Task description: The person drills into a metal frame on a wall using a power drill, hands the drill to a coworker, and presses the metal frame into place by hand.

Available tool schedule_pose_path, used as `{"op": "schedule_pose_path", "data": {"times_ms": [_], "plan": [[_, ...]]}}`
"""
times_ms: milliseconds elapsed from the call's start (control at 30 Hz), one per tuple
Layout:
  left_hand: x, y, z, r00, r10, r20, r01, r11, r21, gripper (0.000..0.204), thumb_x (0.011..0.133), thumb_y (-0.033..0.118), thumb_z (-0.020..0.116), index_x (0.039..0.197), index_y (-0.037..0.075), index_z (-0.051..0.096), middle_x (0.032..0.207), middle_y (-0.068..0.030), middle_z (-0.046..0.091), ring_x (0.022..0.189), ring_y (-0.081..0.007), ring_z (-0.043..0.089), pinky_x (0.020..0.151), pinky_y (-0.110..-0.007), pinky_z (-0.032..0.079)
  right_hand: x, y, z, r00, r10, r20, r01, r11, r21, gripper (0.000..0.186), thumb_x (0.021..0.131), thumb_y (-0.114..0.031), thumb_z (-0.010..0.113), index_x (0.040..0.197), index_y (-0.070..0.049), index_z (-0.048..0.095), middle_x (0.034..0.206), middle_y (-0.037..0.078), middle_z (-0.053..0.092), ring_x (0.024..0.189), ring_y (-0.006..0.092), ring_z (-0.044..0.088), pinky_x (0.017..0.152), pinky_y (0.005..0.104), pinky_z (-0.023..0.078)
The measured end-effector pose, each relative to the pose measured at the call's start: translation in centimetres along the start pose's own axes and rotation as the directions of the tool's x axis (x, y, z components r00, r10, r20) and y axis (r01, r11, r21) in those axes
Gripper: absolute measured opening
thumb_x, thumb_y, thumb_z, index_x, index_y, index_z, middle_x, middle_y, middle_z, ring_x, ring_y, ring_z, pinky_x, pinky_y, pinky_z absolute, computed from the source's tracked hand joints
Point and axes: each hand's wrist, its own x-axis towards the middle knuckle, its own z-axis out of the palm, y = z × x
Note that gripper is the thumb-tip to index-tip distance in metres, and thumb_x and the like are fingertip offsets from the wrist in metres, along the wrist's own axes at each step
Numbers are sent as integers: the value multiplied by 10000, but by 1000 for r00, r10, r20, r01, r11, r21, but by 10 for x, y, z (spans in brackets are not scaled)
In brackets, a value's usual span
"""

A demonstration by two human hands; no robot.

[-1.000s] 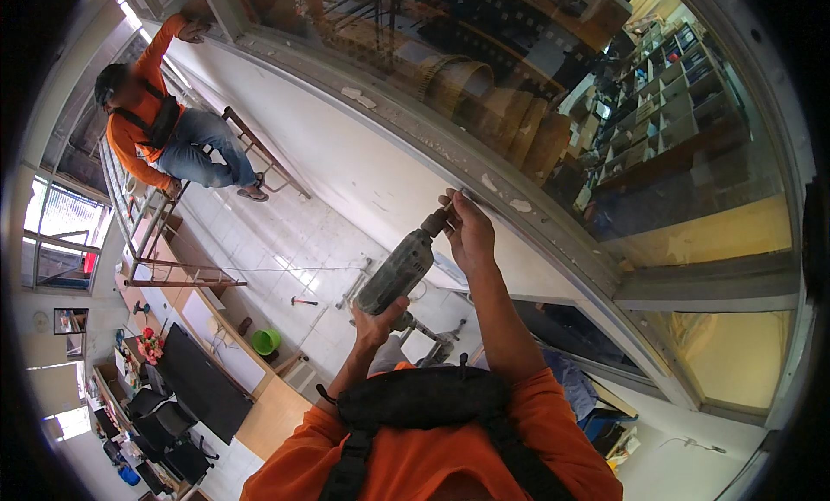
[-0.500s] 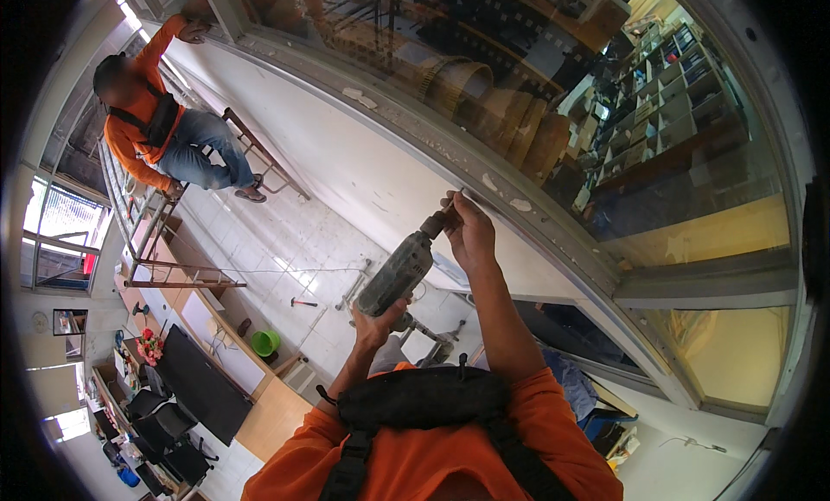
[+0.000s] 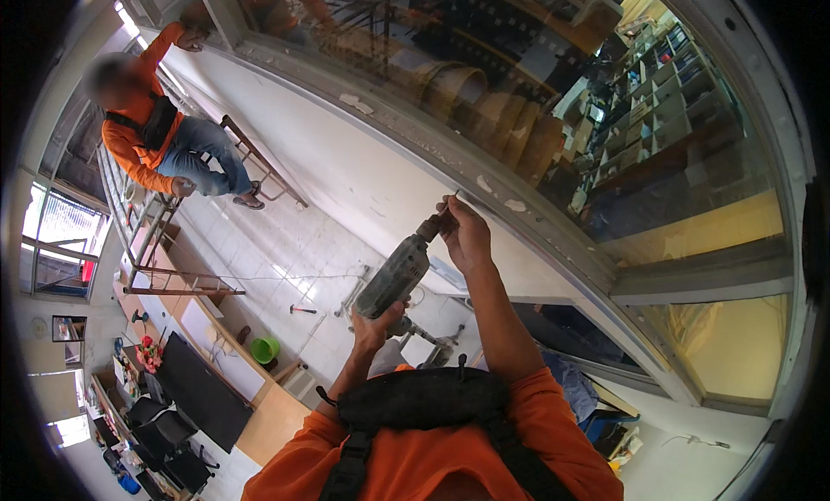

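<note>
My left hand is closed round the handle of a worn grey-green power drill, which points up and to the right. At the drill's front end, my right hand has its fingers pinched round the thin drill bit just ahead of the chuck. The fingers hide most of the bit. Its tip area lies close to the lower edge of a grey metal window frame, whose paint is chipped. I cannot tell whether the tip touches the frame.
A co-worker in orange sits on scaffolding at the upper left. Far below are a tiled floor with a hammer, a green bin and desks. Glass panes fill the upper right, with shelves behind.
My hands and the drill have shifted very slightly, keeping the same grip. The co-worker's lower hand has come off the scaffold rail toward the lap, and their head has turned.
</note>
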Motion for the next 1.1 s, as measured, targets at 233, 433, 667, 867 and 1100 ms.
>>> {"op": "schedule_pose_path", "data": {"times_ms": [233, 433, 667, 867, 1100], "plan": [[0, -5, -5, 1000, -9, 16, 10, 999, -35, 571, 778, 262, 761, 1235, -49, 619, 1004, -165, 731, 863, -237, 710, 804, -385, 575, -4, -3, 6, 1000, -3, -21, 2, 999, -33, 239, 980, -228, 669, 1118, -34, 689, 965, 69, 695, 880, 155, 642, 819, 326, 526], [0, -3, -4, 1000, -13, 19, 14, 999, -43, 575, 761, 256, 747, 1231, -51, 620, 991, -165, 728, 852, -234, 707, 793, -385, 579, -4, -5, 5, 997, 10, -77, -18, 994, -110, 222, 969, -233, 680, 1091, -49, 705, 950, 63, 704, 827, 133, 618, 781, 300, 507], [-6, 1, -6, 1000, -17, -17, 15, 996, -92, 571, 758, 249, 738, 1225, -58, 620, 990, -167, 721, 838, -251, 713, 767, -394, 593, -3, -3, 4, 998, 15, -69, -22, 995, -99, 200, 945, -245, 711, 1045, -72, 708, 940, 48, 706, 799, 123, 600, 768, 286, 491], [-23, -10, -31, 998, -45, -37, 36, 978, -205, 607, 761, 250, 726, 1265, -53, 579, 1050, -182, 698, 868, -273, 712, 777, -412, 599, -8, -1, 8, 992, 42, -118, -65, 978, -200, 240, 899, -297, 767, 971, -77, 703, 919, 24, 708, 791, 110, 611, 759, 273, 491], [-35, -28, -73, 976, -138, -171, 30, 853, -521, 542, 839, 311, 696, 1249, -23, 580, 1083, -164, 664, 891, -259, 675, 761, -405, 569, -46, 8, -10, 1000, 11, -18, -19, 851, -525, 333, 887, -315, 766, 963, 7, 730, 876, 54, 732, 766, 104, 643, 709, 271, 508]]}}
